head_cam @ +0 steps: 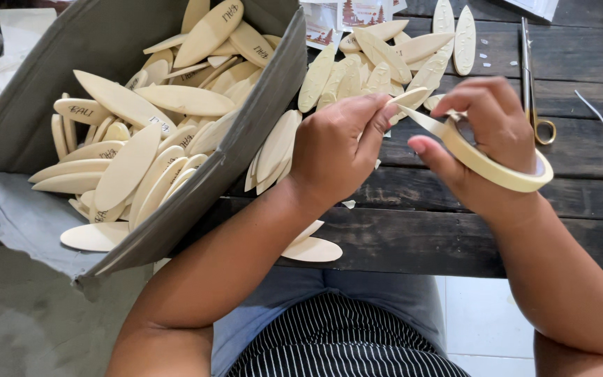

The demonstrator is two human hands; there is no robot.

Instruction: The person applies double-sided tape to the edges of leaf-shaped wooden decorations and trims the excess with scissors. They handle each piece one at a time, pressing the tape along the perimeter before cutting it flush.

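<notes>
Seated at a dark plank tabletop [413, 237], a person in a striped apron [343, 342] works a roll of cream masking tape [497, 167] with both hands. Nearest the body, one flat, leaf-shaped wooden blank [312, 249] lies at the tabletop's near edge, within easy reach. Just beyond it, above the middle of the tabletop, the right hand [486, 143] wears the roll looped over its fingers, which keeps the roll steady, while thumb and forefinger close on the strip where it leaves the roll. The left hand [336, 150] has its grip pinched shut on the free end of the tape [410, 98], drawing it taut between the two hands. To the left, a grey cardboard box [259, 112], tilted toward the person, holds a heap of wooden blanks [141, 132], some bearing dark lettering. Farther off, a loose pile of the same blanks [385, 59] spreads across the tabletop, and scissors [532, 77] rest at the far right, beside the right hand.
</notes>
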